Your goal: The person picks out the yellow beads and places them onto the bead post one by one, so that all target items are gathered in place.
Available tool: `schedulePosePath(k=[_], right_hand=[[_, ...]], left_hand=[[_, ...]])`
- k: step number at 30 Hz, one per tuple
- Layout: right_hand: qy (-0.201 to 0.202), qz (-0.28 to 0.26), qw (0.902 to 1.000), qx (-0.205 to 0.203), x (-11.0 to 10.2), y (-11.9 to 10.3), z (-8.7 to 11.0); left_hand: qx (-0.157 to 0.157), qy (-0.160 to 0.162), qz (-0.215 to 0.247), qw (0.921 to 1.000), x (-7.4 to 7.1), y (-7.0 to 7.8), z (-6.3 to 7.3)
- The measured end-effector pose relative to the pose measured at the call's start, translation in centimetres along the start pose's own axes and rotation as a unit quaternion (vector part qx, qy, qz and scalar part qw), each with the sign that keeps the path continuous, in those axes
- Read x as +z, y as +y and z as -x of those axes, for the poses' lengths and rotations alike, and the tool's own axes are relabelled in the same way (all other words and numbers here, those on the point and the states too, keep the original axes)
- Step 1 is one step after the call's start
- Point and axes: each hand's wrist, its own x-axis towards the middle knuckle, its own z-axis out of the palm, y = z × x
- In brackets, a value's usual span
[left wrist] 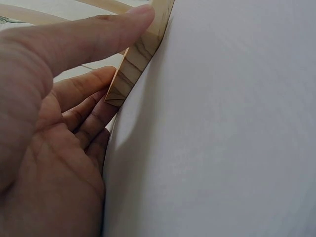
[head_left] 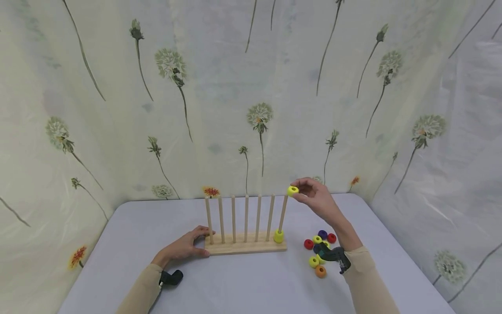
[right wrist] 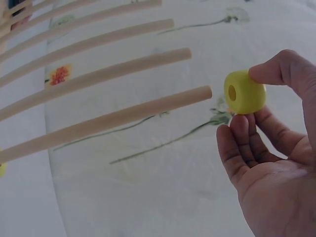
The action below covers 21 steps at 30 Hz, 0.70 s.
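Note:
My right hand (head_left: 315, 199) pinches a yellow bead (right wrist: 249, 94) between thumb and fingers, at the top of the rightmost peg (head_left: 283, 213). In the right wrist view a small gap shows between the bead's hole and the peg's tip. The wooden peg stand (head_left: 247, 249) has a row of several upright pegs on a flat base. Yellow beadwork (head_left: 279, 236) sits at the foot of the rightmost peg; the other pegs are bare. My left hand (head_left: 184, 245) grips the base's left end, thumb (left wrist: 140, 19) on the front edge and fingers behind it.
On the white table (head_left: 251, 288), right of the stand, lies a loose group of beads: a red bead (head_left: 308, 244), an orange bead (head_left: 320, 271), yellow and dark blue ones. My right forearm passes over part of it. A flower-printed curtain (head_left: 219, 109) hangs behind the table.

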Motion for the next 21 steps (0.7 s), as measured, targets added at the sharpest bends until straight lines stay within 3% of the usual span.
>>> schedulePosePath(k=[21], right_hand=[[-0.018, -0.01, 0.9998, 0.002, 0.93, 0.41, -0.64]], left_hand=[[-0.006, -0.001, 0.003, 1.0, 0.04, 0.15, 0.13]])
